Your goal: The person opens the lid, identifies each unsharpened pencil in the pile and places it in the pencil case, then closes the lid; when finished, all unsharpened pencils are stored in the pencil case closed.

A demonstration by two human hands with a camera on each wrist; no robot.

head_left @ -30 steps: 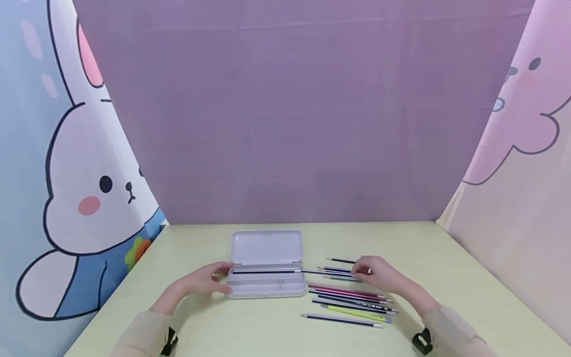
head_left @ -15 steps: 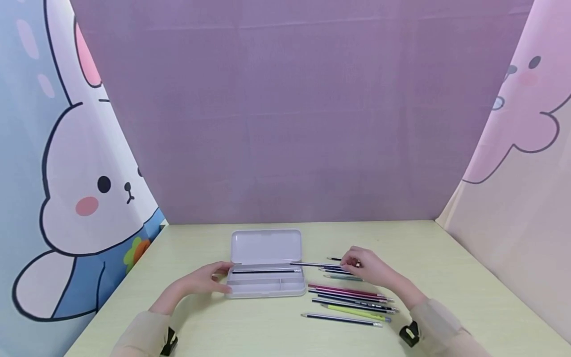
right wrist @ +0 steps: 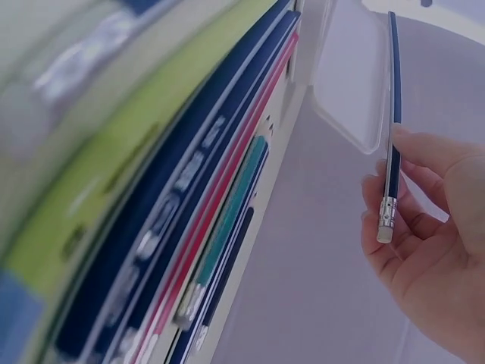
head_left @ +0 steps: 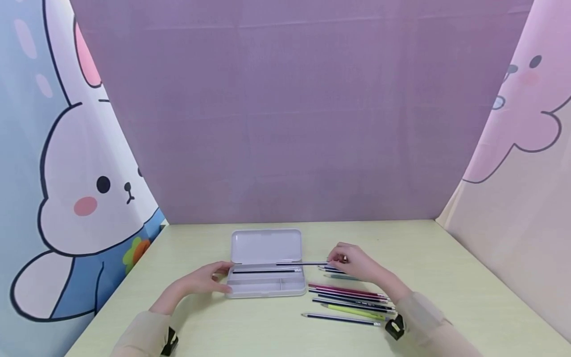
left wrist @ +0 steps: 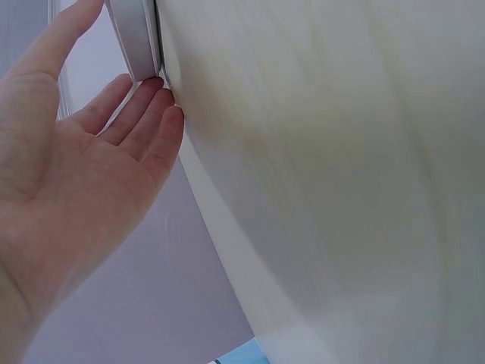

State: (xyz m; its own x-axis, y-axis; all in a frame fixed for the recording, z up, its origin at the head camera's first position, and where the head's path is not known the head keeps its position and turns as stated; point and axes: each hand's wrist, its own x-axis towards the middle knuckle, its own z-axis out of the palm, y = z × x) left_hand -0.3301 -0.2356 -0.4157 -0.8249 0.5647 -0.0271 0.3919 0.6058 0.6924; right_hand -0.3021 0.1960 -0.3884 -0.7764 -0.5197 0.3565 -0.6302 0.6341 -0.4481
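My right hand (head_left: 357,262) pinches a dark blue striped pencil (head_left: 305,263) between thumb and fingers, near its eraser end. In the right wrist view, that pencil (right wrist: 395,114) sticks out from the fingertips, its white eraser and metal band below the grip. Its far end reaches over the opened pale pencil case (head_left: 256,288), around the hinge line. One dark pencil (head_left: 265,271) lies in the case's long rear compartment. With nearly straight fingers, my left hand (head_left: 202,280) touches the case's left end; in the left wrist view its fingertips (left wrist: 173,114) meet the case corner.
Right of the case lie several pencils: dark blue ones, a red one (head_left: 345,291), a yellow-green one (head_left: 357,312) and a teal one (right wrist: 227,220). A single striped pencil (head_left: 341,319) is nearest the front. A purple cloth (head_left: 294,124) hangs behind the table (head_left: 214,332).
My right hand has lifted a pencil from the rear of the group and carried it left, over the case. My left hand stays at the case.
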